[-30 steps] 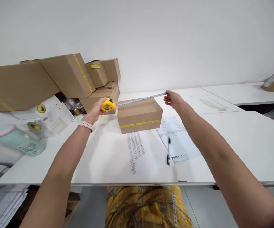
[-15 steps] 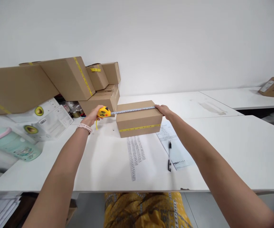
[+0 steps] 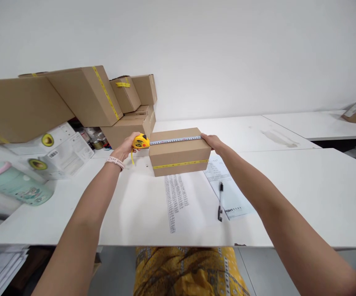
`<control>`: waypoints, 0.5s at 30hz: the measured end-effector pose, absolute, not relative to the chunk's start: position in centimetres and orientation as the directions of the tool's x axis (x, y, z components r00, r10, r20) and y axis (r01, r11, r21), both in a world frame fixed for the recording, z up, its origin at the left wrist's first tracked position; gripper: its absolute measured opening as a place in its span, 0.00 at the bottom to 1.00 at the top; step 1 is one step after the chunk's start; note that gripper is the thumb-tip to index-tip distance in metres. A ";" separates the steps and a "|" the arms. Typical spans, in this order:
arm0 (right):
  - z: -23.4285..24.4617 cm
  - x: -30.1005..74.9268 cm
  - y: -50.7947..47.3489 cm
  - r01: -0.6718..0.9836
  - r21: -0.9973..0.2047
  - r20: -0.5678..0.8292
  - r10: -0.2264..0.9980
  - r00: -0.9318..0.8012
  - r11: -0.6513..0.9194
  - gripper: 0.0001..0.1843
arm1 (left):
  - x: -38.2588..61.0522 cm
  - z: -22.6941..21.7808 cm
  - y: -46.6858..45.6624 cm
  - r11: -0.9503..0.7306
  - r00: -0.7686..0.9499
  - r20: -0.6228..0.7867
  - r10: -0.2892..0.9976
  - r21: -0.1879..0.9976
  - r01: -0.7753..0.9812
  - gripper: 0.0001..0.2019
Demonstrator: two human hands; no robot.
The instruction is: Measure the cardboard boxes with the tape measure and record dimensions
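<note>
Tape measure (image 3: 141, 141): yellow case in the left hand (image 3: 127, 146), just off the left end of a cardboard box (image 3: 179, 155). Blade (image 3: 176, 140) drawn out along the box's top face, reaching the right edge. Box sits on the table (image 3: 125, 205), near the printed sheet (image 3: 193, 207).

Grip, left: fingers wrapped around the case, holding it. Grip, right: the right hand (image 3: 211, 141) is at the blade's far end and the box's top right edge; cannot tell whether it pinches the tip or presses it to the cardboard.

Handling (judged): case small, rigid, fairly light, probably smooth plastic; best taken around its body, clear of the blade mouth. Wrist strap (image 3: 132, 158) hangs loose below. Blade looks thin and springy, stiff lengthwise but apt to buckle or twist; edges may be sharp. Hold it by the tip, flat, under light tension. If the spring is unlocked, a slipped tip could snap back; lock state not visible.

Box: walls look stiff, corners crisp; weight unknown, contents hidden. Steady it at the end edges; pressing mid-panel could dent it.
</note>
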State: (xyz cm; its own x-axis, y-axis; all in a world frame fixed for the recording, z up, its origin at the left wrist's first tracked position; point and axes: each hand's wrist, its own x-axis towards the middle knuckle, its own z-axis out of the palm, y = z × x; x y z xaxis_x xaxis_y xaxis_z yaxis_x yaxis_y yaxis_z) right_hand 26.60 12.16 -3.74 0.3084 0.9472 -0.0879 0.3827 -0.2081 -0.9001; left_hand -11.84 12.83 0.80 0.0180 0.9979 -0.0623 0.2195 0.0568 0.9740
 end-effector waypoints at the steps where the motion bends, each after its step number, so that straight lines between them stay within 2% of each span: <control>1: -3.7 26.5 12.2 0.397 -0.896 -0.072 0.946 0.316 -0.201 0.18 | -11.8 0.8 12.8 0.055 0.021 -0.061 0.998 0.974 0.221 0.22; 7: -2.2 26.6 12.2 0.488 -0.858 0.046 0.923 0.382 -0.160 0.16 | -12.3 3.5 10.7 -0.012 0.082 -0.008 0.997 0.971 0.238 0.22; 9: -0.8 26.7 12.2 0.488 -0.866 0.091 0.929 0.359 -0.104 0.16 | -12.4 4.8 8.4 -0.029 0.214 -0.028 0.976 0.966 0.257 0.25; 11: 0.8 26.4 12.1 0.478 -0.878 0.148 0.937 0.315 -0.022 0.17 | -11.9 5.2 5.5 -0.028 0.431 -0.098 0.897 0.960 0.278 0.28; 13: 2.2 25.6 12.1 0.452 -0.889 0.207 0.947 0.245 0.077 0.16 | -10.5 4.2 2.1 0.011 0.606 -0.165 0.778 0.968 0.250 0.29; 15: 2.9 24.4 12.1 0.396 -0.902 0.251 0.956 0.150 0.175 0.16 | -8.4 2.2 -1.2 0.118 0.682 -0.185 0.707 0.982 0.145 0.27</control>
State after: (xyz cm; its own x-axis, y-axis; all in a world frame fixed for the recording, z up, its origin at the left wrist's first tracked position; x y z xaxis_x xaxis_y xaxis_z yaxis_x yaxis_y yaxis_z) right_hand 24.42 12.11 2.90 0.1499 0.9562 0.2513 0.3956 0.1750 -0.9016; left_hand -8.36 -1.23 2.20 0.6825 0.7070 -0.1855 0.1448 0.1180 0.9824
